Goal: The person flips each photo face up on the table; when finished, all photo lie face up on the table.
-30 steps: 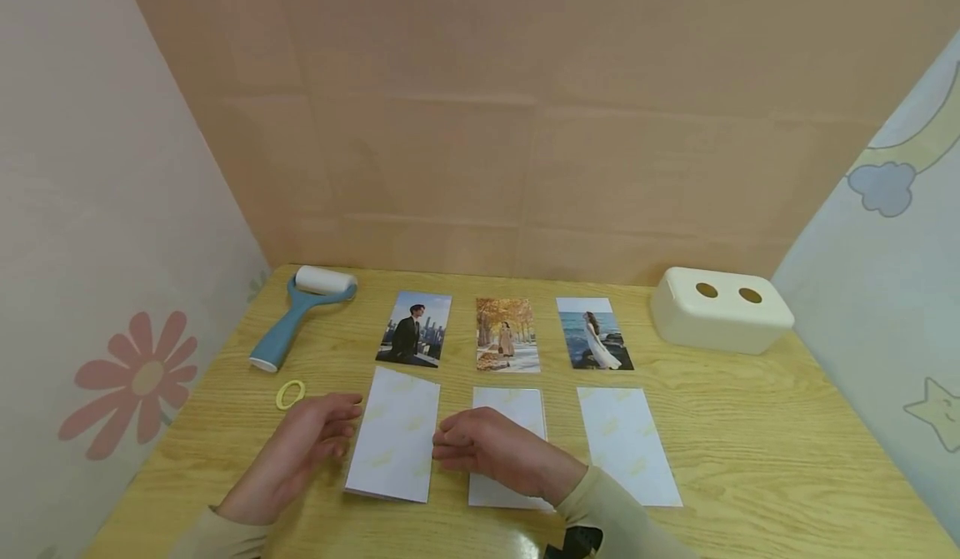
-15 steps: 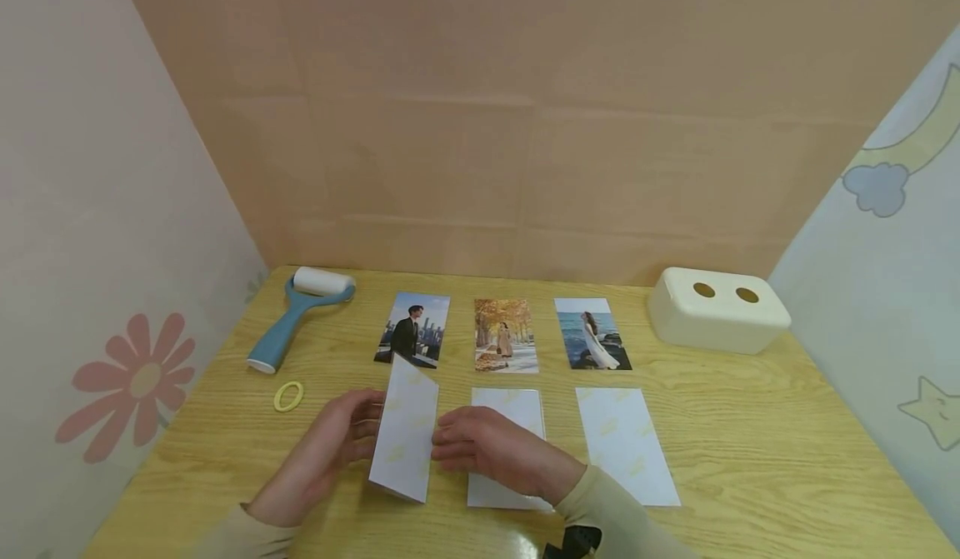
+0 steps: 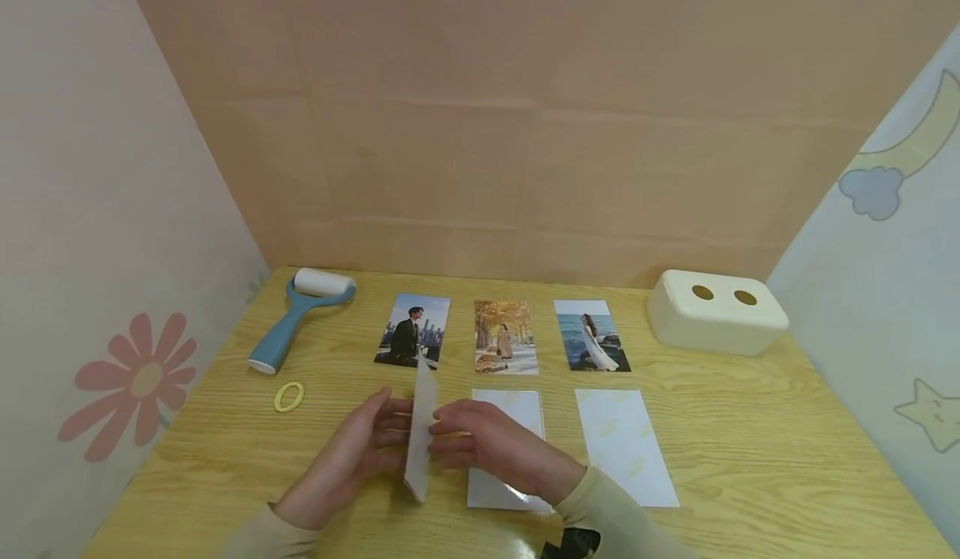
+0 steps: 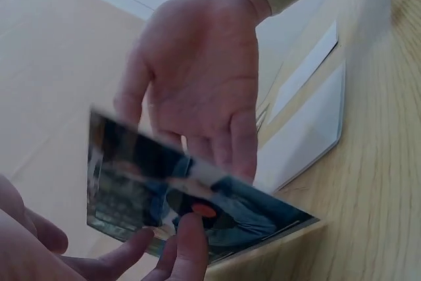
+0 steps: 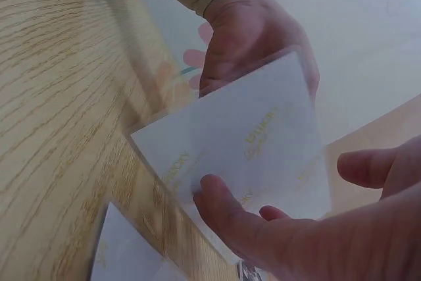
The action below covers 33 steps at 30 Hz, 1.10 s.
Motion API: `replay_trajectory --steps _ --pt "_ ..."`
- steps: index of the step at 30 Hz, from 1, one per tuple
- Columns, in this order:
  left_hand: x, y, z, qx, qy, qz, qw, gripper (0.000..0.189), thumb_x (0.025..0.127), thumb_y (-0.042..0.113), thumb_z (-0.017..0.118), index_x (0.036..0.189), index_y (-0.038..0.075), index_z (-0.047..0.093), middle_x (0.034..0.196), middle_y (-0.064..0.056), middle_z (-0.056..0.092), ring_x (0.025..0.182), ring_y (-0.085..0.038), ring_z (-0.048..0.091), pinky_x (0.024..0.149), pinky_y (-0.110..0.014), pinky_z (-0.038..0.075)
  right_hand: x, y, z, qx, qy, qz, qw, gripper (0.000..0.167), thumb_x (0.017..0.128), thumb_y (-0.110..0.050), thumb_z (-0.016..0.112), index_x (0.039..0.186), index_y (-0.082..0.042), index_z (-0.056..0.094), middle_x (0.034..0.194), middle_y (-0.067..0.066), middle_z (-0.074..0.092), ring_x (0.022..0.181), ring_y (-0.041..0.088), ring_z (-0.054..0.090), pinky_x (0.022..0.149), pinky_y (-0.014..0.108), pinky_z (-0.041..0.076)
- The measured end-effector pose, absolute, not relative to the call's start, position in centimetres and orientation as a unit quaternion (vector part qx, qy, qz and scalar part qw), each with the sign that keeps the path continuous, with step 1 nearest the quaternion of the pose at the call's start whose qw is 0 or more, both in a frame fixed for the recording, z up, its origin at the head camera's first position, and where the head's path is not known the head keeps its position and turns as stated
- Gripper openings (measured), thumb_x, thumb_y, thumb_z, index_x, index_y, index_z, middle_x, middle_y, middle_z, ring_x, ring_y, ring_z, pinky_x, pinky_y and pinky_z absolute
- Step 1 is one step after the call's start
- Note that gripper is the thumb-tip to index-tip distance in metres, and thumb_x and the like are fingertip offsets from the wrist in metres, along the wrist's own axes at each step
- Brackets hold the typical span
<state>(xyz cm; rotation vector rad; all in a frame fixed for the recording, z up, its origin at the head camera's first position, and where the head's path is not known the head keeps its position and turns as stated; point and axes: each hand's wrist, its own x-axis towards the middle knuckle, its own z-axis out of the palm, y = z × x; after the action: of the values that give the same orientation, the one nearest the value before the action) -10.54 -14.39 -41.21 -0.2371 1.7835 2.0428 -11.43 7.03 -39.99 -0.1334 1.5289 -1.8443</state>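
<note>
A photo card (image 3: 422, 434) stands on edge above the table between my two hands. Its dark, glossy picture side (image 4: 141, 185) faces my left hand (image 3: 358, 445). Toward my right hand (image 3: 491, 441) is the white back (image 5: 263, 143), printed with faint yellow lettering. The left fingers are extended against the picture side, thumb held away. On the other side, extended right fingers touch the white back, and that thumb is also apart from it. Two more white-backed cards lie flat: a middle one (image 3: 517, 409), partly under my right hand, and a right one (image 3: 628, 446).
Three picture cards lie face up behind: a suited figure (image 3: 412, 330), an autumn path (image 3: 506, 336) and a seaside scene (image 3: 592, 334). A blue-handled roller (image 3: 288, 326) and a yellow ring (image 3: 288, 396) are left. A cream box with two holes (image 3: 716, 317) stands at back right.
The card has tipped up from a low, white-side-up tilt to nearly vertical. My left hand has moved right along with it; the right hand has stayed almost in place.
</note>
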Motion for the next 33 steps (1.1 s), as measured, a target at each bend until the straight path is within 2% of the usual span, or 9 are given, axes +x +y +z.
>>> replay_trajectory --steps 4,9,13,19,25,29,33 --pt "-10.5 -14.4 -41.7 -0.041 0.632 0.735 0.241 0.063 0.110 0.039 0.027 0.134 -0.013 0.051 0.113 -0.018 0.068 0.100 -0.030 0.066 0.079 -0.044 0.056 -11.5 6.9 -40.0 -0.060 0.598 -0.714 0.358 0.047 0.108 -0.029 0.044 0.134 0.009 0.049 0.130 0.021 0.059 0.121 0.038 0.059 0.099 0.046 0.050" --pt "-10.5 -14.3 -42.2 -0.034 0.634 0.732 0.248 0.063 0.109 0.039 0.029 0.134 -0.014 0.051 0.110 -0.017 0.069 0.098 -0.030 0.066 0.078 -0.043 0.057 -11.7 7.0 -40.1 -0.060 0.605 -0.716 0.342 0.048 0.107 -0.032 0.046 0.132 0.009 0.051 0.126 0.022 0.062 0.115 0.038 0.063 0.095 0.046 0.052" --pt "-10.5 -14.2 -42.2 -0.043 0.644 0.725 0.243 0.062 0.109 0.038 0.030 0.135 -0.014 0.051 0.112 -0.018 0.068 0.098 -0.028 0.066 0.077 -0.042 0.056 -11.8 7.1 -39.9 -0.059 0.599 -0.724 0.336 0.047 0.105 -0.031 0.049 0.131 0.009 0.052 0.123 0.021 0.063 0.109 0.032 0.066 0.094 0.043 0.053" --pt "-10.7 -14.1 -42.1 -0.091 0.649 0.720 0.228 0.049 0.106 0.024 0.038 0.134 -0.016 0.046 0.110 -0.019 0.066 0.092 -0.025 0.066 0.073 -0.039 0.057 -11.9 7.4 -39.9 -0.059 0.587 -0.737 0.331 0.049 0.105 -0.030 0.047 0.136 0.008 0.051 0.117 0.013 0.065 0.099 0.020 0.067 0.091 0.038 0.054" --pt "-10.8 -14.0 -42.3 -0.105 0.662 0.713 0.205 0.042 0.102 0.015 0.048 0.129 -0.018 0.049 0.102 -0.017 0.065 0.085 -0.022 0.064 0.072 -0.037 0.056 -12.2 7.5 -39.8 -0.059 0.572 -0.749 0.330 0.052 0.104 -0.031 0.049 0.140 0.006 0.050 0.119 0.013 0.065 0.101 0.022 0.066 0.090 0.038 0.054" --pt "-10.9 -14.1 -42.5 -0.090 0.672 0.708 0.196 0.040 0.100 0.009 0.048 0.127 -0.020 0.051 0.097 -0.014 0.064 0.082 -0.020 0.061 0.072 -0.036 0.054 -12.3 7.5 -39.9 -0.058 0.562 -0.757 0.328 0.053 0.105 -0.032 0.049 0.143 0.005 0.049 0.121 0.012 0.064 0.103 0.023 0.066 0.088 0.036 0.054" --pt "-10.9 -14.3 -42.5 -0.092 0.676 0.707 0.185 0.039 0.098 0.007 0.050 0.127 -0.019 0.052 0.095 -0.013 0.064 0.081 -0.021 0.060 0.071 -0.036 0.053 -12.2 7.5 -39.9 -0.046 0.558 -0.767 0.313 0.046 0.106 -0.029 0.051 0.136 0.006 0.053 0.114 0.010 0.064 0.093 0.018 0.066 0.080 0.031 0.055"
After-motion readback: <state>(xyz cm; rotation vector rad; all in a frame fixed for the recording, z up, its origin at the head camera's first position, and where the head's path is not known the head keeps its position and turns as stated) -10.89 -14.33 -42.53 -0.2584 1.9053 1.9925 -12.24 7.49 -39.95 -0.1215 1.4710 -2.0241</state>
